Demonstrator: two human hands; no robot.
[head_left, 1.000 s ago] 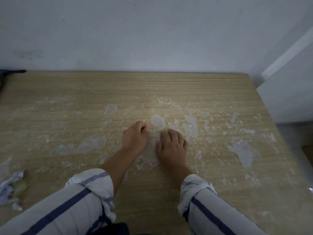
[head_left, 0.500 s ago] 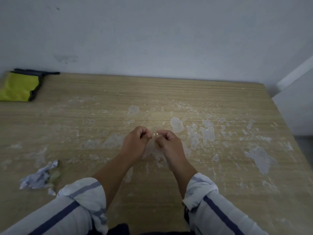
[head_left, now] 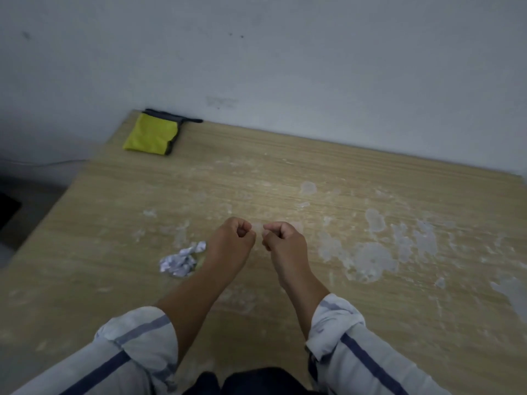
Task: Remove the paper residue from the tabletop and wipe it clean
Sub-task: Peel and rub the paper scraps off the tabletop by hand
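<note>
White blue-striped sleeves, rolled. Left hand [head_left: 232,238] and right hand [head_left: 283,240]: raised over the table, close together, fingers curled in; whether they pinch anything cannot be told. Crumpled white paper scraps [head_left: 182,259]: just beside the left wrist. Whitish paper residue patches [head_left: 370,260]: stuck right of the hands on the light wood-grain tabletop [head_left: 256,166]. Folded yellow cloth with dark edging [head_left: 151,135]: far left corner.

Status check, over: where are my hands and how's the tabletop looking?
Left hand, right hand curled above tabletop, apparently pinching thin peeled film between them. Paper residue patches remain, mostly right side. Crumpled scraps beside left wrist; yellow cloth untouched, far-left corner.
</note>
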